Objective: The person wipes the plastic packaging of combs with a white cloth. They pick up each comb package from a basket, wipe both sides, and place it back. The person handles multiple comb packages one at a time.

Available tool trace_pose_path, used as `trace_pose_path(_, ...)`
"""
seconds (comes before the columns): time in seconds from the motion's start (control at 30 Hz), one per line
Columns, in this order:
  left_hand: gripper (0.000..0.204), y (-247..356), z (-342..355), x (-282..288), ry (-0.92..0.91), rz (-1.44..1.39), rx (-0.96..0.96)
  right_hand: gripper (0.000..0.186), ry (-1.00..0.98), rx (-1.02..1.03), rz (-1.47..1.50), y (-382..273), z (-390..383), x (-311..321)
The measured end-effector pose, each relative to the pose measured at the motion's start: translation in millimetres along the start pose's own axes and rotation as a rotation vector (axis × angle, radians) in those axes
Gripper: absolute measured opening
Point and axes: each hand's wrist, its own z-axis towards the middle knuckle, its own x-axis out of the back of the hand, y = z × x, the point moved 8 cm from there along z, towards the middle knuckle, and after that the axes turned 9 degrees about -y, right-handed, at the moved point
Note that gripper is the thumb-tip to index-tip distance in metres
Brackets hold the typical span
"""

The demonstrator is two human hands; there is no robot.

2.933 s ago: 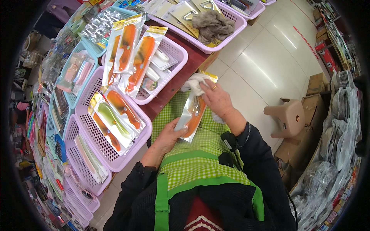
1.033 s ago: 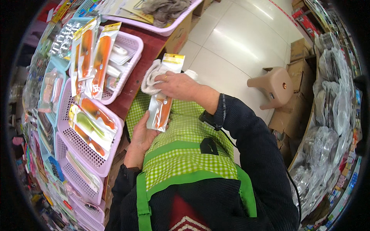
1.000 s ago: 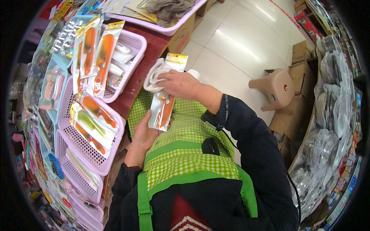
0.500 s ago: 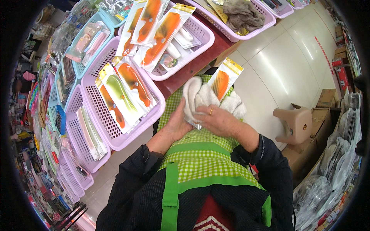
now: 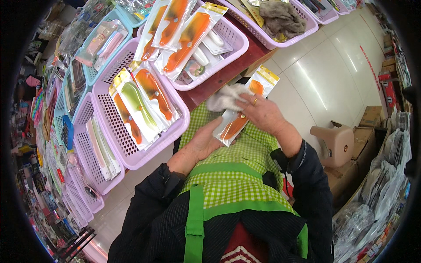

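Observation:
Over my apron-covered lap, my left hand (image 5: 202,139) grips a clear packet holding an orange-brown comb (image 5: 233,130) by its lower end. The packet lies tilted, its gold-topped end pointing away to the right. My right hand (image 5: 266,115), with a ring on one finger, is closed on a whitish cloth (image 5: 224,97) and lies across the packet's middle. Part of the comb is hidden beneath that hand. Left of my hands, a lilac basket (image 5: 154,155) contains several similar comb packets, one with a green comb (image 5: 137,105).
Another lilac basket (image 5: 240,49) behind bears more orange comb packets (image 5: 189,41). Farther right, a basket (image 5: 280,43) holds a grey-brown cloth (image 5: 283,19). Blue baskets (image 5: 91,75) and crowded goods line the left. A beige stool (image 5: 335,143) stands right, near cardboard boxes (image 5: 364,144).
My right hand has moved up and right along the packet, bunching the cloth at its far left side. The lower part of the packet and comb, earlier covered by cloth, now shows.

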Motion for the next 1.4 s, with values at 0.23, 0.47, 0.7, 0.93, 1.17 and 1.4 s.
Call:
trace_pose_path(0.23, 0.051, 1, -2, 1, -0.005, -0.057, 0.002, 0.034, 0.139, -0.21, 0.067, 60, 0, 20)
trace_pose_path(0.47, 0.05, -2, -1, 8, 0.032, -0.158, -0.013, 0.039, 0.103, 0.013, 0.23, 9, -12, 2)
trace_pose_path(0.7, 0.056, 0, 4, 3, 0.063, -0.16, -0.05, 0.045, -0.136, 0.22, 0.522, -69, -34, -15)
trace_pose_path(0.93, 0.057, 2, 4, -4, 0.044, -0.092, -0.061, 0.043, -0.167, 0.244, 0.569, -74, -38, -11)
trace_pose_path(1.17, 0.045, -3, -1, 0, -0.066, -0.003, 0.014, 0.042, -0.044, -0.056, 0.212, -23, -33, -5)
trace_pose_path(1.4, 0.045, 6, -9, -6, -0.081, 0.038, 0.024, 0.034, 0.243, -0.276, 0.128, 63, -43, 5)
